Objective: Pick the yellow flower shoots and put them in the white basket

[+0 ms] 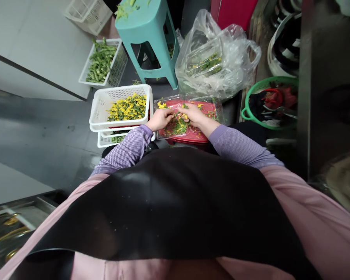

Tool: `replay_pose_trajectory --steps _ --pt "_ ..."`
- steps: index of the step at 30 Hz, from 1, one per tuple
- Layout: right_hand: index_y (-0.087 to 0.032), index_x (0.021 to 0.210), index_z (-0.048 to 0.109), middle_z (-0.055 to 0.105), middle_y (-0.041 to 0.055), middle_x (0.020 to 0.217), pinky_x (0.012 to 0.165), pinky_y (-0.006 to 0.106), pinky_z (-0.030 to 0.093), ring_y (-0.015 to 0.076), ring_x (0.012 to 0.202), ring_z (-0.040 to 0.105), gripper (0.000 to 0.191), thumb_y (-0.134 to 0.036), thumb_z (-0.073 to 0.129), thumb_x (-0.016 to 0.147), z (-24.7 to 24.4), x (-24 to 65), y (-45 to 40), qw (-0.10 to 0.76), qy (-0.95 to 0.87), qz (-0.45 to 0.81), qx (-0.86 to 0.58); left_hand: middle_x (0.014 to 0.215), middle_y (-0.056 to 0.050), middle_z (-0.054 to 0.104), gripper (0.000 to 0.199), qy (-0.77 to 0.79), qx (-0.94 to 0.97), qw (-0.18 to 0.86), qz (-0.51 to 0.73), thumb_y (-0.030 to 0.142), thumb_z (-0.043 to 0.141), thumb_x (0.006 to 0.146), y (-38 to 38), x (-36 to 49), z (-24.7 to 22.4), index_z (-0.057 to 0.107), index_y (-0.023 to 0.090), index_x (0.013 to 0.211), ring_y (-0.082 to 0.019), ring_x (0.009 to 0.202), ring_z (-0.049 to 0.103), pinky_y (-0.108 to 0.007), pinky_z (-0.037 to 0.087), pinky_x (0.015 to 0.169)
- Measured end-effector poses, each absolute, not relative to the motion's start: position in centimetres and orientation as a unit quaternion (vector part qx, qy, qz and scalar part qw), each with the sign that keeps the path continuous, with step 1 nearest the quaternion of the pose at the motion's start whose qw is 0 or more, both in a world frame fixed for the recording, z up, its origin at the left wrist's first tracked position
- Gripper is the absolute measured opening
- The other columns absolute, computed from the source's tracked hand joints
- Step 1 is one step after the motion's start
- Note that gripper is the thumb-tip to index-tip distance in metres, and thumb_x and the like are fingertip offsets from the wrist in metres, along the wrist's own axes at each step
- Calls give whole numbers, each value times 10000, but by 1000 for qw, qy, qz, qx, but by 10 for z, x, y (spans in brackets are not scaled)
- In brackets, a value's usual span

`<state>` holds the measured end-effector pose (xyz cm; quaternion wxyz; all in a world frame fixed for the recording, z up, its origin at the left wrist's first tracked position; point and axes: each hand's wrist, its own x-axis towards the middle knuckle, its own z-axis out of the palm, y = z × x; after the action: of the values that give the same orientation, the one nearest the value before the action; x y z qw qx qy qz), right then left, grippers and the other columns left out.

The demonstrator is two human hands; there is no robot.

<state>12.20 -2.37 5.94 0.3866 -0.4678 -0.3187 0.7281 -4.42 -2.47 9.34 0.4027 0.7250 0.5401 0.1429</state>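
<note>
Over a red stool with a clear plastic container on it, both my hands work close together. My right hand is closed around yellow flowers with green stems. The fingers of my left hand are pinched together just left of them; what they hold, if anything, is too small to make out. Loose green and yellow bits lie below the hands. Left of my left hand, a white basket holds many yellow flowers and rests on other baskets.
A teal stool stands ahead, with green scraps on top. Beside it are a white basket of green stalks and a clear plastic bag with clear containers. A green basin is at right, near a metal counter edge.
</note>
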Motion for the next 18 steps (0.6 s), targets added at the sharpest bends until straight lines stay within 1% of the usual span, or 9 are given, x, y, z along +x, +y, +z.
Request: replay_pose_trajectory --steps 2,4,6,7,9,11,13,15,18 --pt "-185 778 435 402 -42 580 397 172 192 61 469 328 213 -159 601 909 63 125 -19 394 -257 758 -451 617 -18 545 127 555 682 451 154 148 555 866 -17 -50 91 655 120 794 -118 552 468 -241 394 646" --pt "-188 764 407 397 -38 571 387 172 183 63 466 314 214 -158 529 937 65 130 -12 420 -181 770 -446 596 -33 528 190 589 660 445 140 212 581 883 -10 -55 82 649 114 734 -130 566 490 -244 396 639" --pt "-187 760 400 418 -25 575 380 176 188 69 468 318 202 -181 466 951 65 136 -6 442 -122 772 -440 632 -63 539 250 620 692 362 76 270 620 878 -5 -61 68 647 112 687 -164 654 546 -257 409 682" --pt "-186 765 409 434 -18 581 379 178 196 72 472 331 190 -197 452 950 66 139 -3 447 -105 774 -436 695 -85 567 237 624 720 302 29 274 625 876 -5 -63 61 665 109 712 -184 718 572 -265 415 711" --pt "-177 789 445 468 -8 603 386 179 222 75 484 374 151 -216 455 935 66 143 -1 445 -91 783 -426 896 -127 615 175 602 773 190 -66 232 589 884 -7 -65 47 712 109 868 -222 865 599 -284 422 766" --pt "-164 817 481 495 -5 627 399 175 247 74 495 413 113 -214 473 918 67 145 -2 436 -86 790 -422 1074 -157 605 253 556 811 116 -137 171 512 898 -12 -63 34 711 119 1045 -259 999 590 -311 428 807" --pt "-156 813 488 486 -15 618 405 172 252 66 479 405 107 -203 488 909 67 144 -5 431 -84 793 -423 1151 -178 588 320 521 833 77 -170 145 454 909 -15 -57 25 697 114 1114 -288 1084 566 -337 434 837" --pt "-162 769 455 435 -36 578 397 170 227 54 446 351 154 -197 514 907 67 143 -7 423 -93 796 -423 1178 -184 585 321 512 839 80 -169 154 453 912 -14 -52 19 701 112 1110 -288 1091 569 -343 440 856" --pt "-174 717 399 371 -57 546 389 168 160 39 425 283 254 -180 592 883 64 143 -9 388 -135 800 -437 1106 -152 633 251 533 824 151 -117 181 535 887 -5 -51 20 724 121 1041 -239 985 606 -309 447 855"
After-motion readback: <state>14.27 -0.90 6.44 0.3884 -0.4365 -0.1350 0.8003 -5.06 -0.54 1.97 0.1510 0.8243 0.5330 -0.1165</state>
